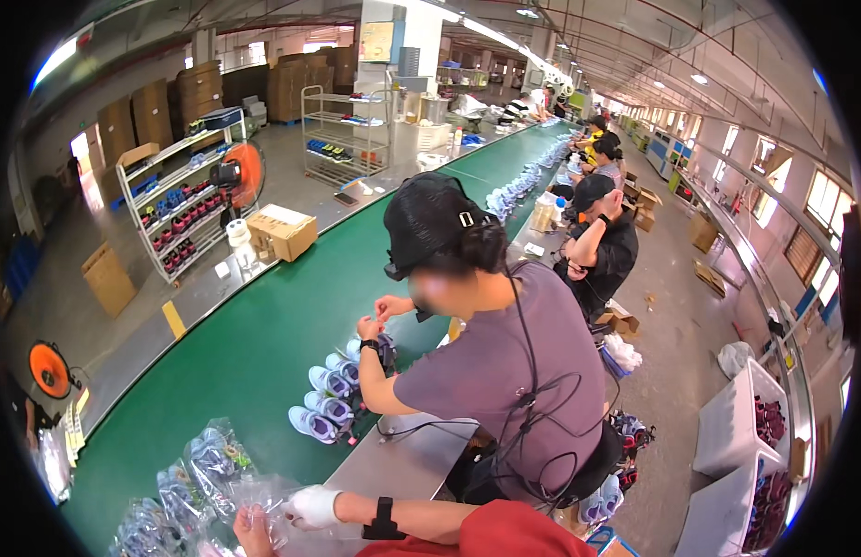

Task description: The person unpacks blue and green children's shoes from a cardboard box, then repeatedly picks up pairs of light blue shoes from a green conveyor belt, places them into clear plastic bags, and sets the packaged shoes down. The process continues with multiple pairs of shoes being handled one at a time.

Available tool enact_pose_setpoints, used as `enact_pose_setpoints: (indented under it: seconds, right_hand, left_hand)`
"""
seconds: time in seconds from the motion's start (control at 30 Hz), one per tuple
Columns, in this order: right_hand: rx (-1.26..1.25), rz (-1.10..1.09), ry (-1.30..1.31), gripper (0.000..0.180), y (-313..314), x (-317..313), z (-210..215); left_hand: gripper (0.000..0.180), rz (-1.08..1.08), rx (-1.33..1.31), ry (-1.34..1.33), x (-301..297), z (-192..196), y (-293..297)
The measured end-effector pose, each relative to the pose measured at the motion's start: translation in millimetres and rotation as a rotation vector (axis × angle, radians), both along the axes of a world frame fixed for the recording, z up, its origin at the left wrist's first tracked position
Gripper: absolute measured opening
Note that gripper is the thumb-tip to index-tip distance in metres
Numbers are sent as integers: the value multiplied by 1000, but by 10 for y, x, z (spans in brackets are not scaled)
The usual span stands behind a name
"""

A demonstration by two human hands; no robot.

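Bag: clear plastic film [263, 490] lay between the wearer's two hands at the lower edge of the view, crumpled, touching the fingers of both.
Left hand [253, 531]: bare, fingers bent and pointing up at the near side of the film; whether they pinched it could not be told.
Right hand [313, 507]: in a white glove, just right of the film, fingers curled nearly closed on its edge; black band [384, 518] at the wrist, red sleeve [509, 531] behind.
Bagged shoes [217, 457]: several clear bags, pale blue shoes inside, heaped on the belt just left of and beyond the hands.
Belt [231, 348]: long, green, running away to the upper right; a row of pale shoes [330, 407] stood on it ahead of the hands, unbagged.
Side table [398, 469]: bare metal, along the belt's right side, beyond the gloved hand.
Co-worker [532, 343]: dark cap, purple shirt, seated at the belt, both hands raised close together above the shoe row.
Far side: carton [284, 234] on the belt's edge; orange fan [248, 174] and shoe rack [184, 209] behind it.
Right side: grey floor [667, 343], white bins [727, 427] with dark red shoes, windows along the wall.
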State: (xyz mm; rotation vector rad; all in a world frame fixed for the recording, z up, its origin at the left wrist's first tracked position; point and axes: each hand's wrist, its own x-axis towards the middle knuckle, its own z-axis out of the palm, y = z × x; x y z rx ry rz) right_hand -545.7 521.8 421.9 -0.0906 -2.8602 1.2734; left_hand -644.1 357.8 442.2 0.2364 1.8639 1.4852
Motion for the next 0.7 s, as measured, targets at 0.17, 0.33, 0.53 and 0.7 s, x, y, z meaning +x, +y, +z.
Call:
enact_pose_setpoints:
  seconds: [0.17,0.33,0.53,0.7]
  right_hand:
    - [-6,-47,-20,20,7,81,-17]
    - [-10,-41,-33,21,3,154,-109]
    - [-59,-52,-65,21,14,235,22]
    - [-73,-44,-78,18,-22,225,107]
  left_hand:
    - [27,82,234,27,3,-348,97]
    - [41,156,241,13,45,-454,98]
    - [36,-84,-12,43,198,43,144]
    - [36,-178,-129,356,198,137,115]
